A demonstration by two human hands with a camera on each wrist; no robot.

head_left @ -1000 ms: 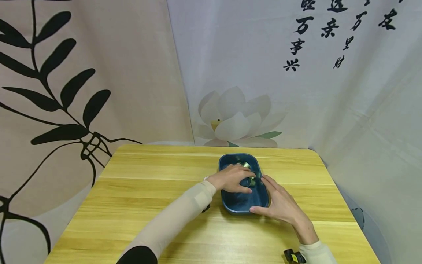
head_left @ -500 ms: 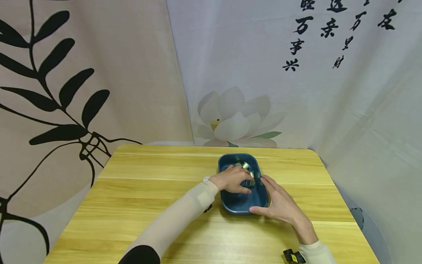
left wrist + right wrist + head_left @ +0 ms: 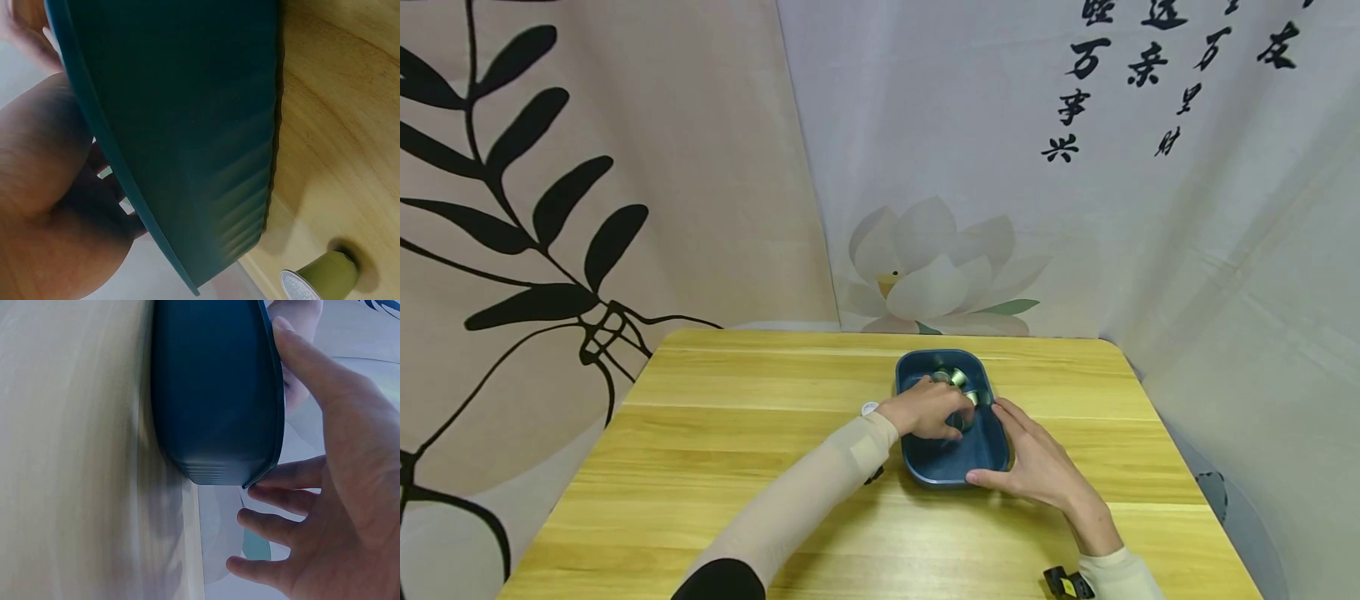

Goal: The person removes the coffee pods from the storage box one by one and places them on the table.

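A dark blue plastic bin stands on the table. My left hand reaches over its left side; thumb and curled fingers meet around a green coffee capsule, partly hidden by the fingers. Other green and silver capsules lie toward the bin's far end. My right hand spans the near right corner, its thumb touching the front rim and its extended fingers the right rim. In the right wrist view, the lower fingers are spread off the bin. The bin's wall hides the left fingertips in the left wrist view.
One green capsule with a silvery lid stands on the wooden table, outside the bin on its left. A printed cloth hangs behind the table's back edge.
My left fingers have curled in and drawn slightly left and nearer, the green capsule shifting with them. The right hand holds its place at the rim.
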